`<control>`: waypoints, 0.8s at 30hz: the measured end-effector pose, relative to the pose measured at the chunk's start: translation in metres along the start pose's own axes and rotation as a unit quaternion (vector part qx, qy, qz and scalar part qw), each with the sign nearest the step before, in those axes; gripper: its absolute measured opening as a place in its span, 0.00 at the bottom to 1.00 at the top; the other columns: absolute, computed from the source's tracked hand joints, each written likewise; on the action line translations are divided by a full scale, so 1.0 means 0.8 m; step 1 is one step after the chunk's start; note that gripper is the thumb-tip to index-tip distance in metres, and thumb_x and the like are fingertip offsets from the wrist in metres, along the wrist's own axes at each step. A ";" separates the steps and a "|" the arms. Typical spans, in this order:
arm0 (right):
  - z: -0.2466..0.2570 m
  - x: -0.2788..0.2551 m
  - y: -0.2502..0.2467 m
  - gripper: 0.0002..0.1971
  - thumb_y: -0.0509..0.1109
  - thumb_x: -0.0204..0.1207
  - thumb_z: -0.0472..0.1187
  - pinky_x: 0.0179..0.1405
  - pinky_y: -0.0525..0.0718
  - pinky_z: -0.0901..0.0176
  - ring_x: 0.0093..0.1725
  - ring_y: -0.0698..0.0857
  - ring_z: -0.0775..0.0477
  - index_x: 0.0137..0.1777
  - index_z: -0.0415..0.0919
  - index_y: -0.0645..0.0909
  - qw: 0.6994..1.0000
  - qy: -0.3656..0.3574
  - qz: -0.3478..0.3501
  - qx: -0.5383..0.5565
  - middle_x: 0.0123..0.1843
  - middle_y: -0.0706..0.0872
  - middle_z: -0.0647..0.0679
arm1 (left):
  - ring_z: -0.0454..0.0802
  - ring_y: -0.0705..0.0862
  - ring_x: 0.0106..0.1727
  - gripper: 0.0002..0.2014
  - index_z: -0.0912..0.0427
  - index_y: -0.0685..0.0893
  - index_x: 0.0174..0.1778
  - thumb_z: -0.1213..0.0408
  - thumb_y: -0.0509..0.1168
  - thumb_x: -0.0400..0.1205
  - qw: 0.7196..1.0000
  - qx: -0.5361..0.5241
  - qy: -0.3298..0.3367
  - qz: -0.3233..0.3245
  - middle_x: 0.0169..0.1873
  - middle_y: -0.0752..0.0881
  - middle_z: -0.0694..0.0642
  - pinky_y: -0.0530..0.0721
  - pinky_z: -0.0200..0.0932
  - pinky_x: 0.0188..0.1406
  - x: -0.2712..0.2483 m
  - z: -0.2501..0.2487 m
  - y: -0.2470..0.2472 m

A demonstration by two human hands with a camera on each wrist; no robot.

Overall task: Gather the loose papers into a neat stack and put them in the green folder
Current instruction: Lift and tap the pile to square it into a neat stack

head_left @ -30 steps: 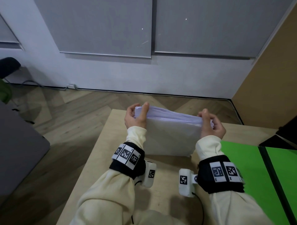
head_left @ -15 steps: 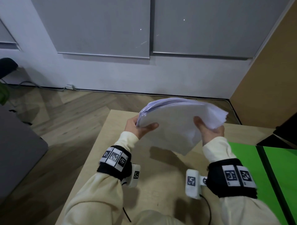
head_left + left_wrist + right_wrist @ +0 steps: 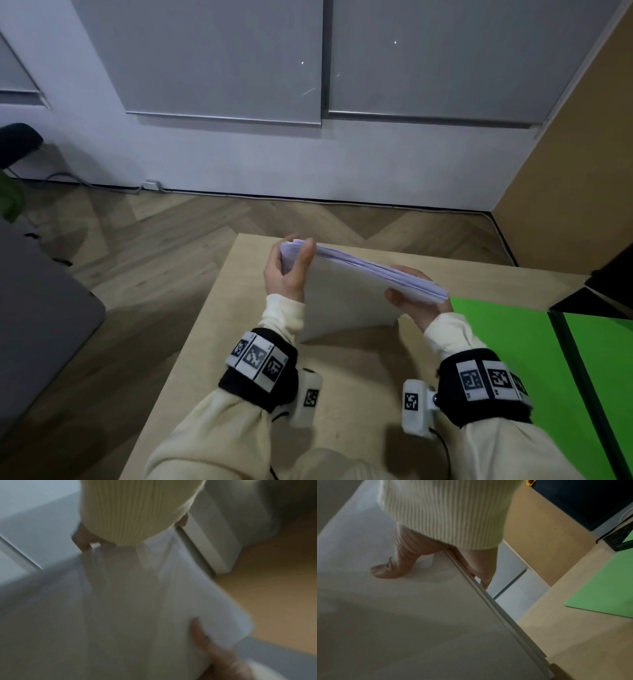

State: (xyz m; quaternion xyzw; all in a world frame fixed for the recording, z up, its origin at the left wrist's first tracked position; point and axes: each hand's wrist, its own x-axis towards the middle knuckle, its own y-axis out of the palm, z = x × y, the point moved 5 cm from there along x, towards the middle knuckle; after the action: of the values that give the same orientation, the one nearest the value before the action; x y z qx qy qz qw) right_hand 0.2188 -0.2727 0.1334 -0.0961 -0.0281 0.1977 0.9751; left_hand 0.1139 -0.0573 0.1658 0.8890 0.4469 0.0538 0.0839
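A thick stack of white papers [image 3: 346, 298] is held on edge over the wooden table [image 3: 342, 394], its top edge sloping down to the right. My left hand [image 3: 296, 250] grips the stack's left end, thumb on the near face. My right hand [image 3: 402, 284] grips the right end, thumb [image 3: 390, 569] pressed on the near sheet [image 3: 402, 615] and fingers [image 3: 484, 577] behind. The left wrist view is blurred and shows the paper [image 3: 137, 601] with my thumb [image 3: 202, 635] on it. The green folder [image 3: 507, 359] lies open and flat on the table, just right of the stack [image 3: 607, 588].
A black object [image 3: 599, 294] overhangs the folder's far right corner. A grey surface [image 3: 34, 308] stands to the left across the wood floor [image 3: 154, 257]. The table's far edge [image 3: 376, 245] runs just behind the stack.
The stack stood upright a second ago, then was lifted and tipped nearly flat. Now it is back on edge and lower, with its right end dropped toward the folder.
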 end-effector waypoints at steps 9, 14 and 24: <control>0.001 0.006 -0.004 0.11 0.79 0.67 0.33 0.26 0.75 0.81 0.38 0.84 0.61 0.49 0.41 0.85 0.994 0.053 -0.087 -0.046 0.42 0.85 0.50 | 0.49 0.83 0.44 0.18 0.64 0.89 0.39 0.52 0.63 0.81 0.997 0.022 -0.052 -0.056 0.33 0.86 0.57 0.80 0.41 0.52 0.024 -0.022 0.020; 0.023 0.021 0.001 0.22 0.76 0.64 0.50 0.37 0.74 0.59 0.42 0.78 0.52 0.48 0.31 0.87 0.983 0.055 -0.154 -0.080 0.39 0.83 0.43 | 0.50 0.81 0.66 0.32 0.49 0.82 0.60 0.34 0.64 0.66 0.919 0.337 0.187 0.085 0.58 0.86 0.49 0.73 0.52 0.72 0.034 -0.082 0.041; 0.097 0.023 -0.009 0.07 0.79 0.66 0.45 0.37 0.80 0.58 0.34 0.82 0.54 0.30 0.47 0.85 0.990 -0.030 0.003 -0.134 0.23 0.85 0.60 | 0.45 0.89 0.49 0.24 0.62 0.88 0.53 0.54 0.77 0.63 0.863 0.402 0.178 0.249 0.45 0.92 0.56 0.86 0.46 0.53 0.045 -0.117 0.034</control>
State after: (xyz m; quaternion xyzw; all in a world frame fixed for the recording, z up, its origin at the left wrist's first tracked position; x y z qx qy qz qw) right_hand 0.2313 -0.2585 0.2114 -0.2204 -0.0830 0.1976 0.9516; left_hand 0.1410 -0.0353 0.2634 0.9029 0.2004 0.0457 -0.3775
